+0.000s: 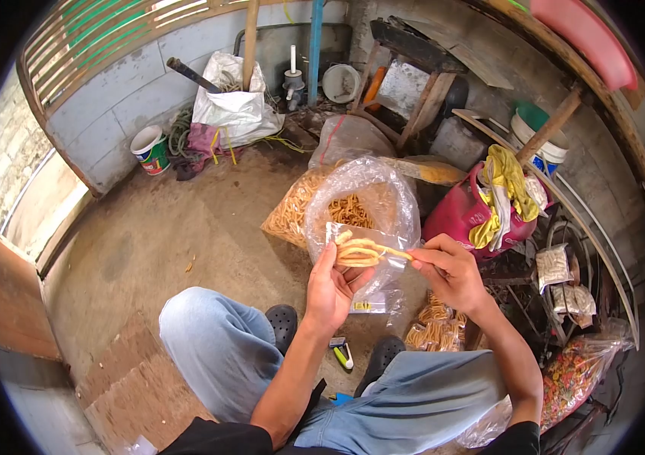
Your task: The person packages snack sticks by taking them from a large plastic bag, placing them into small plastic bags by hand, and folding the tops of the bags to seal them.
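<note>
My left hand [327, 294] is closed around a small clear plastic bag [358, 250] with several pale yellow snack sticks inside. My right hand [453, 274] pinches a single snack stick [394, 252] by its outer end, while the stick's other end reaches the bag's right side. Just beyond both hands stands a large clear plastic bag [407, 199], wide at the mouth, with a heap of brown snack sticks [350, 212] in it. Below my hands, a stack of flat clear bags [372, 302] lies partly covered.
Filled snack packets [436, 326] lie near my right knee. A green and black hand tool [342, 353] rests between my shoes. To the right are a magenta gas cylinder [459, 212] draped with cloths and a bag of colourful snacks [584, 371]. A white bucket [150, 150] stands by the wall.
</note>
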The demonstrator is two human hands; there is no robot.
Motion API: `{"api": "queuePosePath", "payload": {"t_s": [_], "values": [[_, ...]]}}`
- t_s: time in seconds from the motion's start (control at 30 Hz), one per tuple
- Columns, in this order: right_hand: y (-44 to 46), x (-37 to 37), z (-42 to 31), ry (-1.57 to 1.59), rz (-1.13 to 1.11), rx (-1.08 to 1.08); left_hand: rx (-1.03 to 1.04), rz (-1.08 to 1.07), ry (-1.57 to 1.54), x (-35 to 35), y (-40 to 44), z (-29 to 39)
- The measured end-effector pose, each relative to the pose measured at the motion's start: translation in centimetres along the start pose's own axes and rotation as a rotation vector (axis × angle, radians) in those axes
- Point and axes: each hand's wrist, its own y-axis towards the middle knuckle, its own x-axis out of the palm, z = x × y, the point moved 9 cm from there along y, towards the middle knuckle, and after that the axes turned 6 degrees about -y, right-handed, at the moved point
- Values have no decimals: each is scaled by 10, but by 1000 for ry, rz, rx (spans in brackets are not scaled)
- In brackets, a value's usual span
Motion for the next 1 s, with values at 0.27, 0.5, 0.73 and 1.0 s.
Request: {"api": "queuePosePath", "payload": {"t_s": [0.27,0.5,0.73,1.0], "values": [[-2,22,9,77,-33,46,-32,-53,98,19,-9,-10],[0,24,9,92,65,75,-31,-98,39,25,-10,-6],[-1,29,2,159,111,44,60,-79,266,30,-13,-3],[2,23,1,154,122,185,105,-18,136,20,-11,3]]}}
